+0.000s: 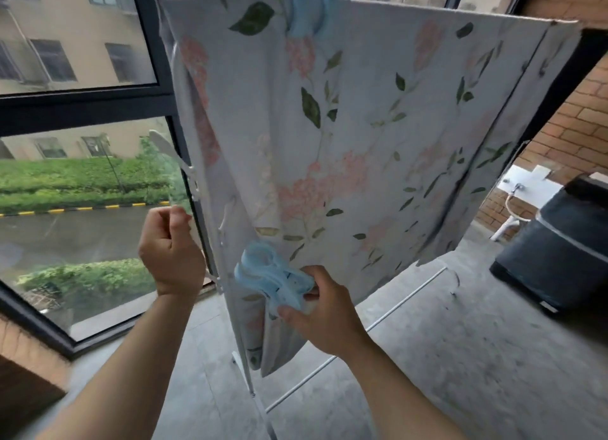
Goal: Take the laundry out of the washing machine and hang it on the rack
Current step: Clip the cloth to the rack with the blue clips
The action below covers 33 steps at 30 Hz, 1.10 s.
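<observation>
A white sheet [362, 127] printed with pink flowers and green leaves hangs over the top bar of a white drying rack [245, 367]. A large light-blue clip [304, 10] pins it at the top. My right hand [324, 311] grips a second light-blue clip [271, 275] at the sheet's lower left edge. My left hand [172, 248] is curled in a loose fist beside the sheet's left edge, near the rack's upright; nothing shows in it.
A dark-framed window [82, 104] stands left of the rack. A dark washing machine [559, 242] sits at the right on the grey concrete floor [460, 357], by a brick wall [579, 117] with a white sink [526, 186]. The rack's base bar [362, 327] crosses the floor.
</observation>
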{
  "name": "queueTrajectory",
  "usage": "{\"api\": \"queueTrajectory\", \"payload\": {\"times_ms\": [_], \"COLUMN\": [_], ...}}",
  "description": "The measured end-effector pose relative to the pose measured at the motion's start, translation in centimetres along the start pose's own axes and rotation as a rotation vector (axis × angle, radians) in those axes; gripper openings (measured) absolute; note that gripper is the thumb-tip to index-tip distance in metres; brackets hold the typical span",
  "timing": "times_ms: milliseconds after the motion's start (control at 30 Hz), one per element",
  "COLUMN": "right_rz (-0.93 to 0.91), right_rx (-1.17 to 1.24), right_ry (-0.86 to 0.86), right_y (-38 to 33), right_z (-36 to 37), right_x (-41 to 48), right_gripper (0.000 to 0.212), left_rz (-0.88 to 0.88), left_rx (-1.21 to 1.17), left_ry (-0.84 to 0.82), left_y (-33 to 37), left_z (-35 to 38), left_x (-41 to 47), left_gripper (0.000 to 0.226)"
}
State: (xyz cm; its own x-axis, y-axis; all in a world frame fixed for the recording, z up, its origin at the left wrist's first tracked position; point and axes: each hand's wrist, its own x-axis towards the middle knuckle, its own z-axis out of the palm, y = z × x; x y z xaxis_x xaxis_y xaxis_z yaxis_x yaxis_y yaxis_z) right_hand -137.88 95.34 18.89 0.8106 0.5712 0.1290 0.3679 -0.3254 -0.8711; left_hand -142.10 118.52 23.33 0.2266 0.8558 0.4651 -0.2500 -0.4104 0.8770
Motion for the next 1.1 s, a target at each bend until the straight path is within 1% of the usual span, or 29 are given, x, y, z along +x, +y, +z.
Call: {"api": "queueTrajectory", "payload": {"times_ms": [67,133,200,267,300,367,400,467,500,567,667,733,833,900,1033,1100], "right_rz": [0.01,0.005,0.012,0.034,0.04,0.055,0.062,0.08,0.082,0.101,0.137,0.16,0.206,0.218,0.271,0.288], "right_rx": [0.073,0.153,0.23,0.295,0.301,0.311,0.325,0.332,0.324,0.337,0.366,0.384,0.367,0.326,0.217,0.17], "right_ry": [0.039,0.112,0.181,0.229,0.246,0.298,0.312,0.363,0.371,0.429,0.536,0.609,0.706,0.754,0.826,0.885], "right_y": [0.5,1.5,2.3,3.5,3.6,5.0,5.4,7.1,6.9,8.2,10.3,12.0,15.8,17.5,21.1,23.0], "right_z": [-2.7,-6.1,-9.4,-13.3,-14.2,-18.3,-20.1,-24.7,-25.0,-28.1,-32.0,-34.6,-39.9,-43.3,-52.1,-57.8], "right_x": [-1.2,-2.6,-3.8,-5.8,-6.2,-8.3,-9.0,-10.7,-10.6,-10.9,-9.8,-8.5,-5.8,-3.9,0.2,2.7], "right_gripper": [0.051,0.049,0.046,0.046,0.047,0.046,0.046,0.044,0.042,0.038,0.045,0.052,0.06,0.061,0.06,0.059], "left_rz": [0.066,0.107,0.111,0.039,0.001,-0.071,-0.11,-0.123,-0.114,-0.055,-0.024,0.004,-0.026,-0.048,-0.086,-0.054], "left_rx": [0.003,-0.021,-0.06,-0.061,-0.048,-0.034,-0.055,-0.044,-0.009,0.082,0.124,0.142,0.109,0.101,0.058,0.035], "left_ry": [0.031,-0.012,-0.103,-0.199,-0.231,-0.336,-0.403,-0.566,-0.626,-0.745,-0.822,-0.833,-0.855,-0.878,-0.978,-1.04], "left_y": [2.1,3.9,5.0,6.3,6.5,8.1,8.9,10.7,11.0,11.5,11.8,11.7,11.2,10.6,10.4,11.8], "left_z": [1.1,3.0,5.0,8.0,8.8,12.1,13.5,17.4,17.4,20.2,24.1,27.2,34.3,38.7,50.5,57.8], "left_x": [-2.0,-5.0,-8.0,-11.8,-12.6,-16.6,-18.3,-22.4,-22.7,-25.0,-26.8,-27.5,-28.9,-29.9,-32.2,-33.2], "left_gripper": [0.025,0.025,0.023,0.024,0.024,0.025,0.026,0.026,0.025,0.027,0.026,0.023,0.022,0.023,0.026,0.024]}}
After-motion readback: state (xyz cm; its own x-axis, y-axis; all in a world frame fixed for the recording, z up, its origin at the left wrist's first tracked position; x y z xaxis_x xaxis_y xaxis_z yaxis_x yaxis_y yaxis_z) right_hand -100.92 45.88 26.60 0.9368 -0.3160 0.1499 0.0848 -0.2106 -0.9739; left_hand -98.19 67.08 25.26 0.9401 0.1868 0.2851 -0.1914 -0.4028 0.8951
